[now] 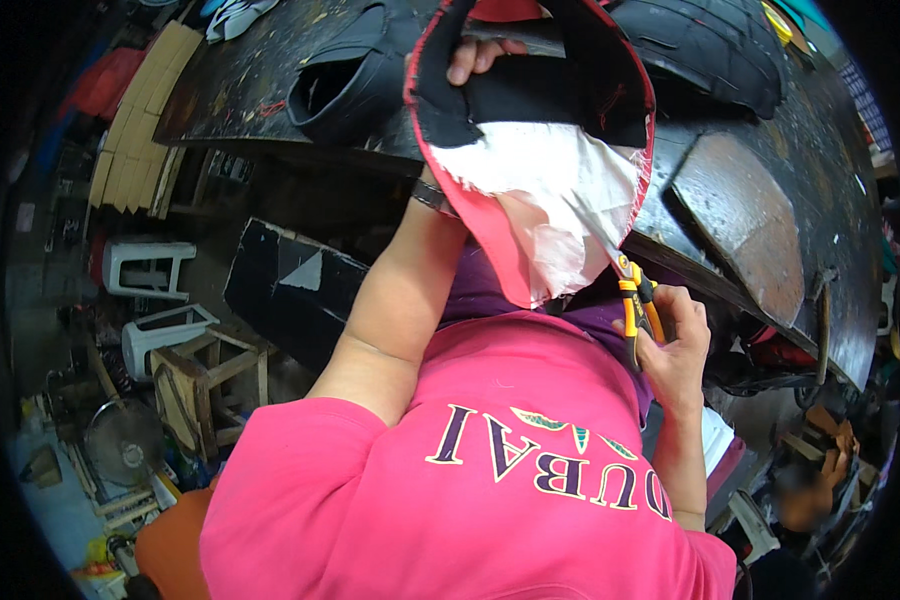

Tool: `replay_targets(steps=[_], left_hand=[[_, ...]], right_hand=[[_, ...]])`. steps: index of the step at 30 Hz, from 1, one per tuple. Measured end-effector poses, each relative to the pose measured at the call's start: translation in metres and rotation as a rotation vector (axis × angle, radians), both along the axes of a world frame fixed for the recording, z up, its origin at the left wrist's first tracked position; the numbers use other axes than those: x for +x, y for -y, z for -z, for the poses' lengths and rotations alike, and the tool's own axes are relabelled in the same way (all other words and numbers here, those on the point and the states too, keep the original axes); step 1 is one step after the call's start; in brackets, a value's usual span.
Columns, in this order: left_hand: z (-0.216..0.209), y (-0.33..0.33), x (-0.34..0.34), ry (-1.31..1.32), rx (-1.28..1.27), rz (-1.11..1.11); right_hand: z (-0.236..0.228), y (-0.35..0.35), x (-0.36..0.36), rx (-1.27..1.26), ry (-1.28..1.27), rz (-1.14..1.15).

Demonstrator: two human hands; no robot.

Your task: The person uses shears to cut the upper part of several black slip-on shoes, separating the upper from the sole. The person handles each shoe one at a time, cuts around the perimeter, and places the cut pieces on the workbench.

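Gripping yellow-and-black-handled metal scissors (628,288) angled up-left, right hand (678,350) sits lower-right of the red-edged black-and-white fabric piece (560,165) left hand (475,60) holds.

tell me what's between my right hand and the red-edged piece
Scissors with yellow-and-black handles, in your right hand, blades pointing at the red-edged piece, as the head view shows.

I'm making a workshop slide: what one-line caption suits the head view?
Left hand grips a red-edged fabric piece while the right hand holds yellow-handled scissors at its edge.
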State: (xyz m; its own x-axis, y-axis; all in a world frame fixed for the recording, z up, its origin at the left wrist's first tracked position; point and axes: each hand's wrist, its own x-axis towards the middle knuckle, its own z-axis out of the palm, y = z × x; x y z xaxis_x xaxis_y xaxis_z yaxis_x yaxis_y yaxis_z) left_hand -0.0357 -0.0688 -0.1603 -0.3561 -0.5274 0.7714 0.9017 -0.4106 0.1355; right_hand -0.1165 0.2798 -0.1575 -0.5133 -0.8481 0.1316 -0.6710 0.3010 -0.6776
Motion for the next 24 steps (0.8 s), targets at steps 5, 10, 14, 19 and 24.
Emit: replay_targets(steps=[5, 10, 14, 19, 24], left_hand=[[0.034, 0.008, 0.012, -0.031, -0.142, -0.016], [0.041, -0.002, -0.011, -0.204, -0.065, 0.119], [0.047, -0.014, -0.011, -0.271, 0.18, 0.128], [0.042, -0.016, 0.0, -0.167, 0.158, 0.121], [0.036, -0.023, 0.007, -0.032, 0.29, 0.126]], right_hand=[[-0.002, 0.011, 0.004, -0.108, -0.106, 0.086], [-0.007, 0.017, 0.006, -0.126, -0.244, -0.299], [-0.013, 0.014, 0.004, -0.132, -0.142, -0.426], [-0.006, 0.017, -0.002, -0.119, -0.045, -0.155], [0.001, 0.015, 0.0, -0.101, -0.168, 0.079]])
